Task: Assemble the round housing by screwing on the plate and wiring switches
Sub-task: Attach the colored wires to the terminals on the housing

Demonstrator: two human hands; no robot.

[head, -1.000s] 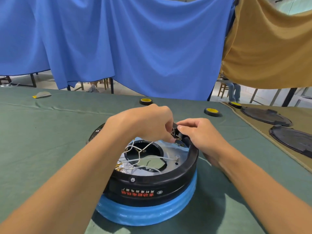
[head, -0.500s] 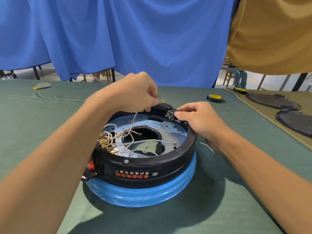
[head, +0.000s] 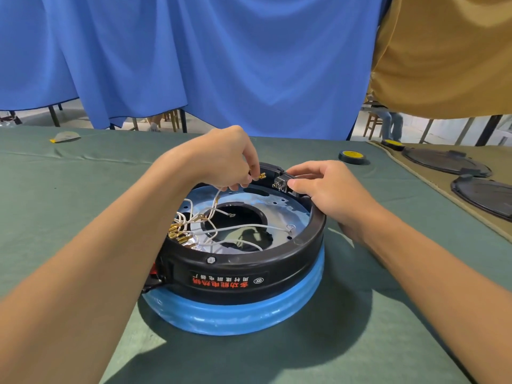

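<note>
The round housing (head: 277, 261), a black ring on a blue base, sits mid-table with a silver plate (head: 279, 210) inside. Several white wires (head: 241, 227) with brass terminals cross the plate. My left hand (head: 224, 159) pinches one wire's brass terminal (head: 261, 176) above the far rim. My right hand (head: 329, 189) grips a small switch (head: 279, 182) set in the far rim, thumb and fingers around it. A short gap separates the terminal from the switch's prongs.
A black and yellow tape roll (head: 352, 157) lies right of the hands. Two black round covers (head: 446, 163) (head: 484, 192) lie on a tan mat at the right. A small grey object (head: 65, 136) sits far left. Blue and tan cloths hang behind the table.
My left hand lifted a wire out of the bundle and brought its terminal toward the switch. My right hand stayed on the switch. The camera view rose and steadied.
</note>
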